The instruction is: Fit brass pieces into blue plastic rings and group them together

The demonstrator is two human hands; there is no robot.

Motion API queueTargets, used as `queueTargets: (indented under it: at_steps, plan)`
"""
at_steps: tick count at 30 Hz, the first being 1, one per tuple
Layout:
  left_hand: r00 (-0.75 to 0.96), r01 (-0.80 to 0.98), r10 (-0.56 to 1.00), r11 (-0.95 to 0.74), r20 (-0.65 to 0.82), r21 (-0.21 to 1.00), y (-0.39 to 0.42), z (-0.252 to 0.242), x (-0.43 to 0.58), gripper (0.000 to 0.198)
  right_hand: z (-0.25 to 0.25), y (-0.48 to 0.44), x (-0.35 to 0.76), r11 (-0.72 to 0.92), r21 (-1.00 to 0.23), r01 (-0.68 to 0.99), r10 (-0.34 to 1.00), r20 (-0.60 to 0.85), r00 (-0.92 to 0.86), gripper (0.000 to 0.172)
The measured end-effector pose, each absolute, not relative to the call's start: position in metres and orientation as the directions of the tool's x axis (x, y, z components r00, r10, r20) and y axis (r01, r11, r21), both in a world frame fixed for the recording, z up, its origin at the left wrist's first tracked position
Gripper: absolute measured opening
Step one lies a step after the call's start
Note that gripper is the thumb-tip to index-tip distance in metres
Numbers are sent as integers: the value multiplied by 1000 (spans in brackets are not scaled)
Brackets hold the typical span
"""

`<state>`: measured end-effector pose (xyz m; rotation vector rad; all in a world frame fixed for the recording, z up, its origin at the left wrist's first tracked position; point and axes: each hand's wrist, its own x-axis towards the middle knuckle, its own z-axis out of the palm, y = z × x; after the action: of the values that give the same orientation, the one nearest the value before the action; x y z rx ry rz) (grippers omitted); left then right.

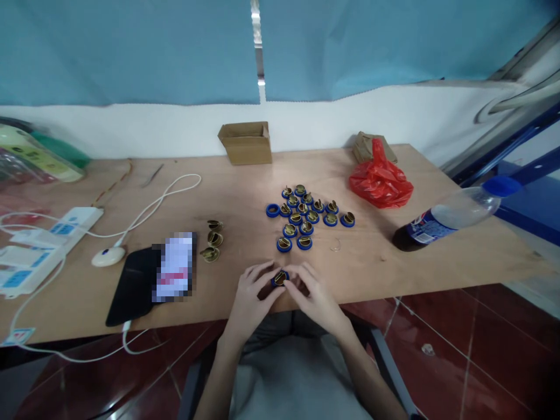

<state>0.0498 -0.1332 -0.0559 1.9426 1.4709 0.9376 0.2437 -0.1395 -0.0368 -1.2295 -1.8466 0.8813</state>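
On my feed the left hand [251, 289] and the right hand [312, 291] meet at the near edge of the table [394, 262], at six o'clock on its top, and both pinch one blue ring [280, 278] between thumb and fingertips, the fingers curled close around it. The blue ring is small and round, dark blue, with a dull brass insert seated in its middle; I cannot make out the insert's shape more finely. At twelve o'clock from the hands lies a cluster of finished pieces [306, 216] of the same look, with one empty ring [273, 210] at its nine o'clock side. At ten o'clock from the hands sit three bare brass inserts [213, 239], and at nine o'clock a phone [175, 265] whose screen is blurred. At two o'clock a bottle [446, 219] lies on its side, blue cap, dark drink, with a blue, red and white label too small for me to read. The blue markings on the power strip [52, 233], far out at nine o'clock, are also unreadable.
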Motion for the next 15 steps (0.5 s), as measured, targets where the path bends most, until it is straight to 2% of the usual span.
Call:
queueTargets:
  at_steps: [2, 4, 8, 11, 15]
  plan:
    - [164, 623, 965, -260, 203, 737, -136, -56, 50, 30, -39, -136, 236, 349, -814, 464, 923, 213, -321, 20]
    - [160, 581, 973, -228, 165, 782, -140, -56, 48, 35, -42, -132, 232, 375, -775, 508, 916, 228, -329, 18]
    - [132, 300, 991, -31, -10, 953, -143, -53, 45, 49, -43, -131, 235, 439, -765, 472, 892, 311, -327, 20]
    - [184, 137, 971, 126, -150, 983, -142, -48, 47, 40, -41, -137, 238, 486, -767, 420, 872, 394, -290, 20]
    - [190, 24, 966, 176, -177, 984, -138, -44, 53, 36, -37, -144, 239, 498, -779, 381, 866, 427, -259, 18]
